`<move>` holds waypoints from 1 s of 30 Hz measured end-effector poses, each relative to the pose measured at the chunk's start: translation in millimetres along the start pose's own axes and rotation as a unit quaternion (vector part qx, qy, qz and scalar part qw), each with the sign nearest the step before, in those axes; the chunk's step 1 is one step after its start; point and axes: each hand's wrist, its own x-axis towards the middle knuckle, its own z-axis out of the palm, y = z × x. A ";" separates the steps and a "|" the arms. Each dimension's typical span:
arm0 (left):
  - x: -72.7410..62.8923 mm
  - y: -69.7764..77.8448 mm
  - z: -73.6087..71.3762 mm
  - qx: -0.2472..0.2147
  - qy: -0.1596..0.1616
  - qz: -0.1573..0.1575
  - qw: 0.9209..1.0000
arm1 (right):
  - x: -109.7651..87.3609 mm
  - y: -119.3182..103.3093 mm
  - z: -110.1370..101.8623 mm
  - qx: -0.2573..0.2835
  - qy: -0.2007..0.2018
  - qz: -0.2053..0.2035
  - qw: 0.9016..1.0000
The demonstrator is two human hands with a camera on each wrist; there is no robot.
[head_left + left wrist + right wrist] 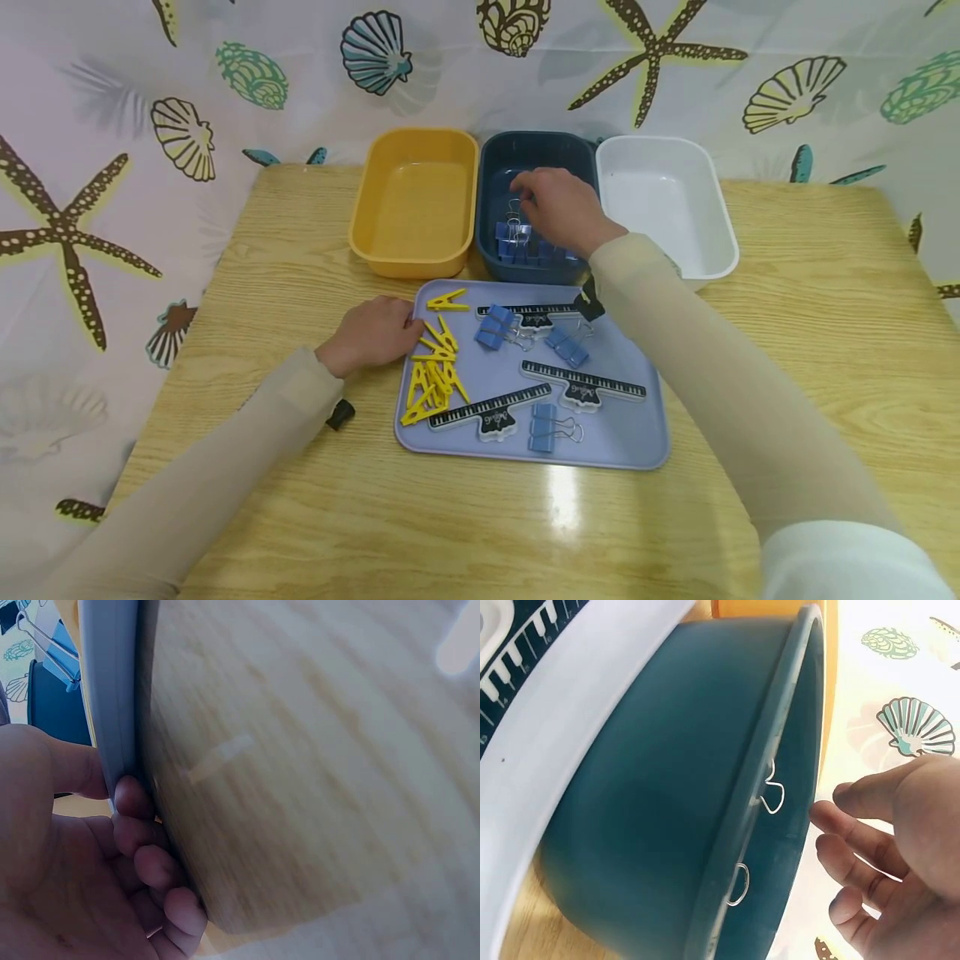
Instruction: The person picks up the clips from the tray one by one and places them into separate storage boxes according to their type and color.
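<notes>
My left hand [377,335] pinches the left rim of the lavender tray [600,442]; in the left wrist view the thumb lies on one side of the rim and the curled fingers [157,866] on the other. Over the dark blue bin [540,139] hangs my right hand [561,208], its fingers loosely bent around nothing. Below it in the bin lie several blue binder clips [513,234] with wire handles. Yellow clothespins [438,375], blue binder clips [494,326] and black-and-white piano-key clips [583,387] rest on the tray.
A yellow bin [415,267] stands left of the dark blue one and a white bin [667,150] right of it. All three line the back of the wooden table [300,517], against a shell-patterned cloth [465,75].
</notes>
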 end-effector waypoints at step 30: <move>1.0 -0.2 0.8 0.006 -0.005 0.004 1.000 | -24.6 5.7 -11.9 0.023 0.000 -0.005 1.000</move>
